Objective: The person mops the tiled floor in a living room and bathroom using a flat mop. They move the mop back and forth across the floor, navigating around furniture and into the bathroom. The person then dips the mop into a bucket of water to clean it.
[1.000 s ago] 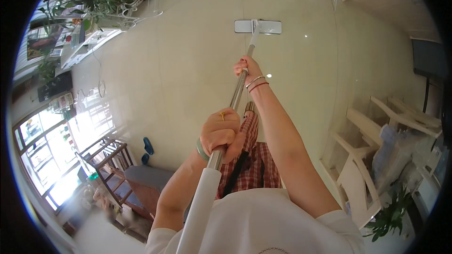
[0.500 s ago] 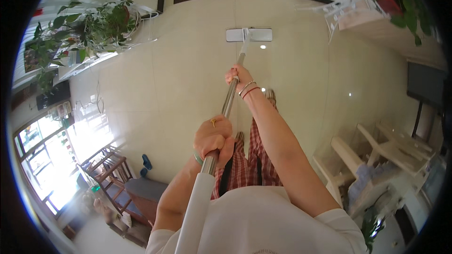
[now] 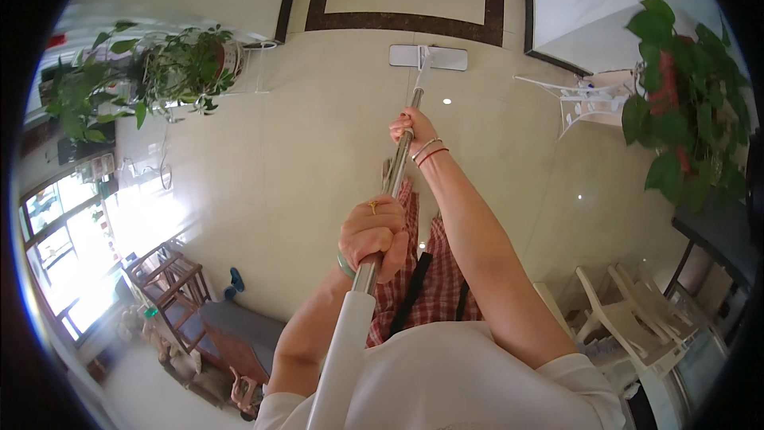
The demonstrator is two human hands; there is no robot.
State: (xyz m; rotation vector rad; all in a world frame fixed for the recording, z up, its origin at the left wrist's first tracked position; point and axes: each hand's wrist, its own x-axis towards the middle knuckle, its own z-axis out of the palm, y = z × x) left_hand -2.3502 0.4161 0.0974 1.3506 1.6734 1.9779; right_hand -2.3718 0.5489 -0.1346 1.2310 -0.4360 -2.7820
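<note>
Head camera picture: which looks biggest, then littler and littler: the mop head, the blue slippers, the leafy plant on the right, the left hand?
Largest to smallest, as they look:
1. Leafy plant on the right
2. Left hand
3. Mop head
4. Blue slippers

Mop head [image 3: 446,59] on the floor [image 3: 501,135], between the left plants [image 3: 187,70] and the right plant [image 3: 692,111].
Behind it, on the pole [image 3: 398,166], are the right hand [image 3: 412,126], then the left hand [image 3: 372,229]. Slippers [image 3: 233,283] lie at the left; chairs [image 3: 625,314] stand at the right.
</note>
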